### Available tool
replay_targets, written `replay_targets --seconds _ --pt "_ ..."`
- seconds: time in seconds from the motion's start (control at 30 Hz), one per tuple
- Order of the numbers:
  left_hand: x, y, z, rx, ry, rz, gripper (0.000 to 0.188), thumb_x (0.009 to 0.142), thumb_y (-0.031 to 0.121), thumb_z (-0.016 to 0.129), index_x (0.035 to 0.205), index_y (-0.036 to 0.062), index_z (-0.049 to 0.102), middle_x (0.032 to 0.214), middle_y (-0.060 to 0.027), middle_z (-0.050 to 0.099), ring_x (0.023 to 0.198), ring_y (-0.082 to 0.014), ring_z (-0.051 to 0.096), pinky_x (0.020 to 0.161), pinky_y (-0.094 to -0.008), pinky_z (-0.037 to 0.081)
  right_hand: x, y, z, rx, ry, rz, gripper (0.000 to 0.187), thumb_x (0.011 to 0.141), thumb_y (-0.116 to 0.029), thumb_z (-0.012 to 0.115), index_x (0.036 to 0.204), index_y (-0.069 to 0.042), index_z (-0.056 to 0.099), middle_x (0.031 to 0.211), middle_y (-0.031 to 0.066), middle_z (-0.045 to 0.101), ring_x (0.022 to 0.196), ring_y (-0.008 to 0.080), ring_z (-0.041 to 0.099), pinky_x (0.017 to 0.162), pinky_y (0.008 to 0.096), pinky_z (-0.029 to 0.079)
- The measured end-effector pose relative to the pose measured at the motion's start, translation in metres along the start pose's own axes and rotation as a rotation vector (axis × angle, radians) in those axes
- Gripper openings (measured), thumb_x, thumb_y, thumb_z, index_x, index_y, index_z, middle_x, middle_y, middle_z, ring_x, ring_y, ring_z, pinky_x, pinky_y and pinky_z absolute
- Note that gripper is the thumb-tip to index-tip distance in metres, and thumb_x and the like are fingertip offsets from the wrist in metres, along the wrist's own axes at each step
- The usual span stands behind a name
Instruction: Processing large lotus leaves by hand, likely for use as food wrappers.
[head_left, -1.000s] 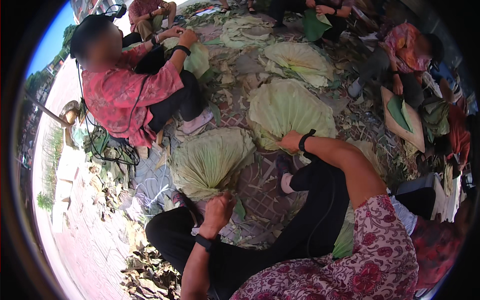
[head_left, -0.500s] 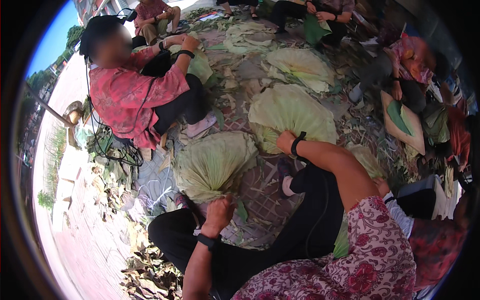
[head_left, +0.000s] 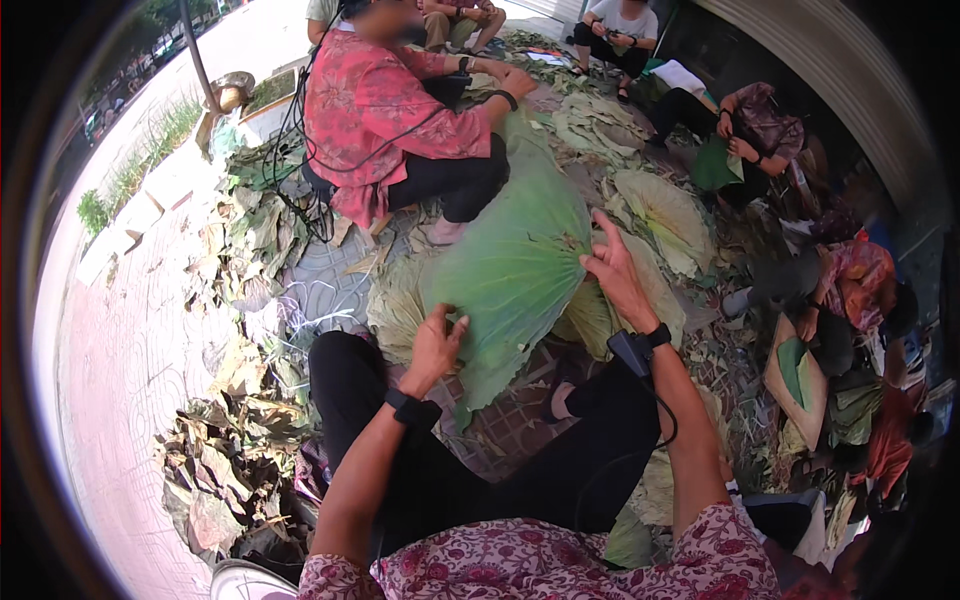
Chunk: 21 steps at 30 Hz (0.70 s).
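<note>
A large green lotus leaf (head_left: 520, 265) is spread in front of me, raised above the ground, its veins meeting near my right hand. My right hand (head_left: 620, 275) pinches it there with the thumb, the index finger stretched upward. At the leaf's lower left edge, my left hand (head_left: 432, 350) has its fingers and thumb curled onto the rim. Behind the green leaf, partly covered, lie a pale dried leaf stack (head_left: 393, 308) on the left and another pale stack (head_left: 655, 300) on the right.
Opposite me squats a person in a red patterned shirt (head_left: 385, 130). More people sit at the back and right, one holding a green leaf (head_left: 715, 165). Pale leaf stacks (head_left: 665, 215) lie beyond. Dry brown leaves (head_left: 225, 490) heap at lower left, near white string (head_left: 325, 295).
The view has turned to the right. Both hands were down at the two pale leaf stacks; now they are raised, with the green lotus leaf held between them.
</note>
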<state>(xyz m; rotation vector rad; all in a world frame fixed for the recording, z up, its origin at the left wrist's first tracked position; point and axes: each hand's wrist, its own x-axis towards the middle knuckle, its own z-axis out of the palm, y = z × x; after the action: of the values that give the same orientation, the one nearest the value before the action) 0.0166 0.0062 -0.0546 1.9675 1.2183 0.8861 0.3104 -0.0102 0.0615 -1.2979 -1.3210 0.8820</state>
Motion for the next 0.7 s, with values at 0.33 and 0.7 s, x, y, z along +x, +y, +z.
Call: replay_targets --seconds 0.33,0.7 --pt "0.000 -0.011 0.000 -0.151 0.035 -0.265 0.036 0.089 0.029 0.061 0.103 -0.0037 0.060 0.077 -0.0140 0.066 0.069 -0.0199 0.062 0.063 -0.0326 0.048 -0.019 0.048 0.025 0.289 0.115 0.261 0.013 0.092 -0.019 0.053 0.098 -0.008 0.059 0.088 -0.0032 0.059 0.081 0.0082 0.056 0.069 0.0258 0.045" --pt "0.010 -0.029 0.004 -0.133 0.186 -0.317 0.050 0.089 0.038 0.058 0.113 -0.0057 0.054 0.101 -0.0284 0.060 0.095 -0.0387 0.059 0.081 -0.0421 0.046 -0.014 0.043 0.017 0.616 -0.013 0.198 0.018 0.093 -0.013 0.052 0.107 -0.004 0.058 0.102 0.0019 0.063 0.094 0.0126 0.059 0.085 0.0262 0.045"
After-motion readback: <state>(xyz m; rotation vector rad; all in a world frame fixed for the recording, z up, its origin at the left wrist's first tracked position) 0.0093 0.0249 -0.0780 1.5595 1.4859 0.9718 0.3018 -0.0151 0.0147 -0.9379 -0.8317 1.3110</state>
